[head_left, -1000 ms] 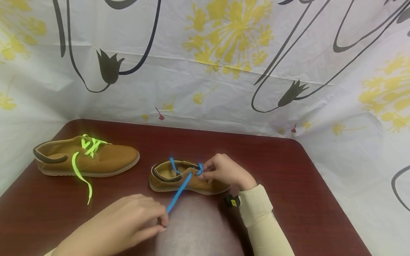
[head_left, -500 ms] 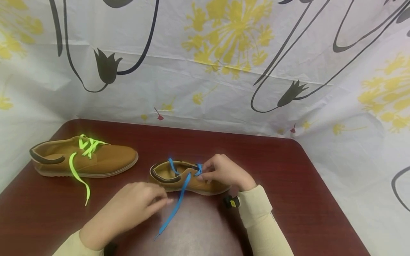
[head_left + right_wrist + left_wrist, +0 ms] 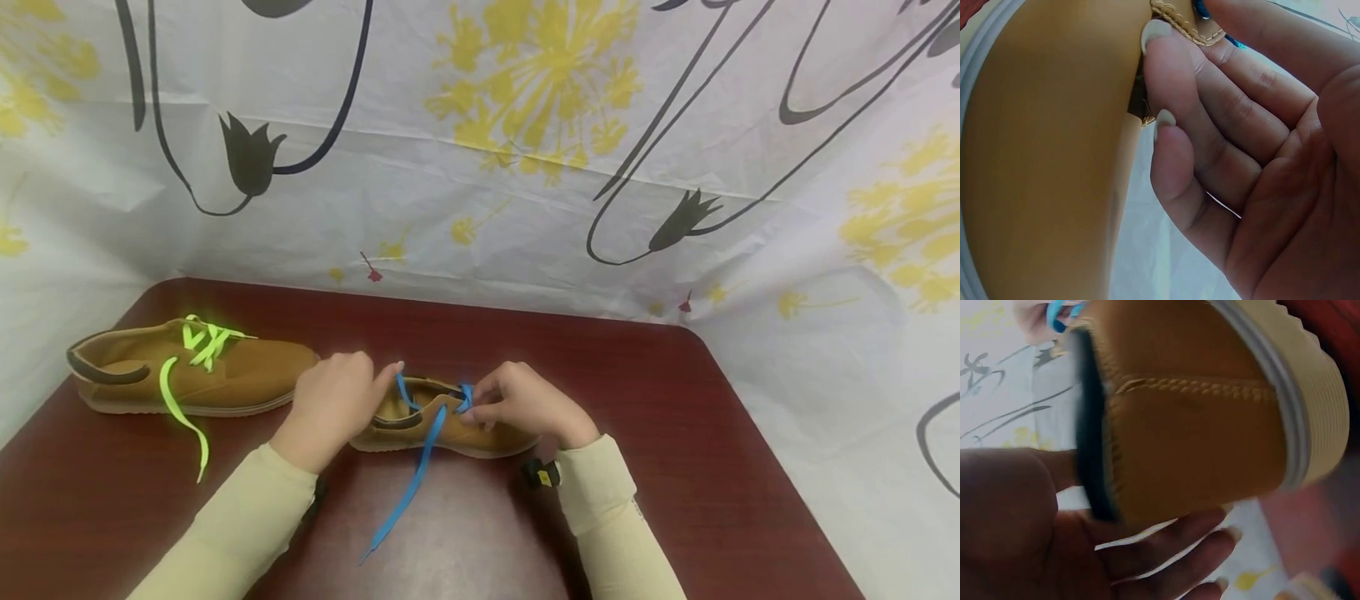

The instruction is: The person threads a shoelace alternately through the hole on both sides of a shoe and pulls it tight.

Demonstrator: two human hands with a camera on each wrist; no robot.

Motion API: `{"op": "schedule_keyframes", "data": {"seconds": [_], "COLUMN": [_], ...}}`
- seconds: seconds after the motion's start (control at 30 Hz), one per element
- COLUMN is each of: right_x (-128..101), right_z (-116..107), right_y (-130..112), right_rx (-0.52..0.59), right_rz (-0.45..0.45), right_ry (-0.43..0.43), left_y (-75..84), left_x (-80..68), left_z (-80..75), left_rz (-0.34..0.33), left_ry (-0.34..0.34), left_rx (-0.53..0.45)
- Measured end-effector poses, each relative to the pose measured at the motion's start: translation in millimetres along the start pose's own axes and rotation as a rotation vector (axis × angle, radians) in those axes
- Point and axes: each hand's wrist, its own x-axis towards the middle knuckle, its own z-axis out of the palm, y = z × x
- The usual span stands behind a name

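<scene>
A tan shoe point(image 3: 465, 442) with a blue shoelace point(image 3: 412, 492) lies on the table, toe to the right. My right hand point(image 3: 525, 404) pinches the blue lace where it crosses over the front of the shoe, other fingers loosely bent. One loose lace end trails toward me over the near side. At the shoe's heel is my left hand point(image 3: 333, 408), a fingertip beside the other lace end at the far side; contact is unclear. In the left wrist view, its fingers point(image 3: 1179, 556) extend past the heel point(image 3: 1197, 437), with no lace seen between them.
A second tan shoe point(image 3: 258, 371) with a neon yellow-green shoelace point(image 3: 171, 392) stands to the left, close to my left hand. The dark red table point(image 3: 675, 433) meets a patterned white sheet point(image 3: 480, 242) at the back and sides.
My left hand let go of the near blue lace end, which dropped onto the table, then moved up and away from me to the shoe's heel. The right hand stays in place.
</scene>
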Motion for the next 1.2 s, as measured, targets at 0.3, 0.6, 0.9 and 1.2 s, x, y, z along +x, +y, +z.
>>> {"op": "schedule_keyframes", "data": {"seconds": [0.3,0.6,0.9,1.2], "right_x": [0.5,-0.4,-11.0,4.4], "right_z": [-0.1,-2.9,-19.3,-2.8], "right_y": [-1.2,2.8,13.2,6.4], "right_rx": [0.01,0.003,-0.004,-0.048], "right_rz": [-0.005,-0.019,0.015,-0.133], "right_ry": [-0.008,-0.021,0.143,0.252], "left_y": [-2.0,-3.8,4.0,7.2], "left_x": [28.0,40.9,36.2,19.2], "left_z": [18.8,19.4,4.9,9.4], "left_rz": [-0.047,0.086,0.139,0.198], "left_ry": [-0.212,-0.13,-0.078,-0.047], "left_rx": [-0.219,-0.525,-0.868,-0.813]}}
